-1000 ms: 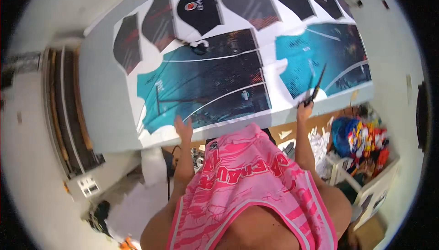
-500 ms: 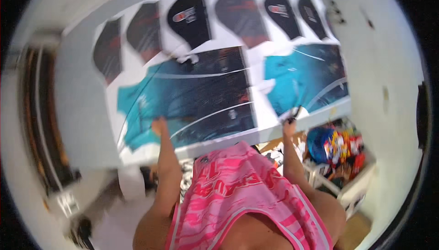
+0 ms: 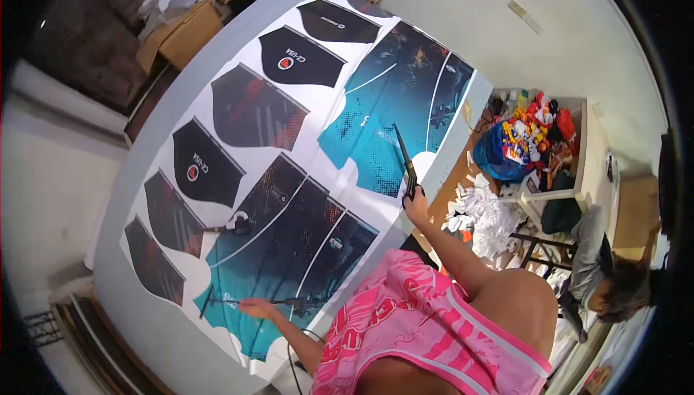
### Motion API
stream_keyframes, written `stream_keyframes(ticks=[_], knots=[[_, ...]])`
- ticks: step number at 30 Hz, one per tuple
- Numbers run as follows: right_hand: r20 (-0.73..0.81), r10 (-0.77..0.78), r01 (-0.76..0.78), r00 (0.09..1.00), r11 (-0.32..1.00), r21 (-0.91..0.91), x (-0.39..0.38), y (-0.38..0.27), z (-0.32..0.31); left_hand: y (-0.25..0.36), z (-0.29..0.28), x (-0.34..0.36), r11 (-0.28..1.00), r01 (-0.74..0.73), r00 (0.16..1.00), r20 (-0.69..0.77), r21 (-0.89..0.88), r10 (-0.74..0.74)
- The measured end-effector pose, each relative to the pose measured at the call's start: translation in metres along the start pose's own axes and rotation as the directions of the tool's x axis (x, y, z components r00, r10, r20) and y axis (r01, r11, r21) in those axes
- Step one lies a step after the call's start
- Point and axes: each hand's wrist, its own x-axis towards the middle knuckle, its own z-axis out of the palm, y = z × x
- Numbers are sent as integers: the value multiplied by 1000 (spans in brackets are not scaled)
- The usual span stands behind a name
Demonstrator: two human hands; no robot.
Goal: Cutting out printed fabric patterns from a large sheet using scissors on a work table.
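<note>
My left hand [image 3: 254, 306] grips a dark T-shaped tool [image 3: 303, 300] lying across a printed teal-to-black fabric panel [image 3: 267, 243] at the lower left. My right hand [image 3: 415, 203] holds long black scissors [image 3: 405, 156], blades pointing up and left over a second teal and black panel [image 3: 394, 99]. Both panels are on white sheet material on a big pale table [image 3: 123, 200]. Sleeve-shaped dark printed pieces [image 3: 253, 102], several of them, run in a row along the far side. A small black-and-white object [image 3: 238, 223] sits on the nearer panel's upper edge.
At right, a co-worker [image 3: 600, 265] in grey is beside a white bin [image 3: 584, 149] heaped with colourful fabric and a blue bag [image 3: 491, 149]. White scraps [image 3: 477, 207] cover the floor. Cardboard boxes [image 3: 189, 33] with white fabric stand at top left. A black cable hangs by my left arm.
The view has swung, so the table now runs diagonally and the co-worker and boxes show. The T-shaped tool under my left hand has turned relative to the panel. The scissors stay in my right hand.
</note>
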Motion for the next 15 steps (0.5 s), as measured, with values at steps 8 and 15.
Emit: stream_keyframes(ticks=[8,15], knots=[[-39,68,-64,997,993,104,38,10,-46,256,84,-135,879,-295,674,571,-374,469],[-328,87,-49,941,991,121,310,59,-123,438,212,-344,524,-484,130,534,-701,835]])
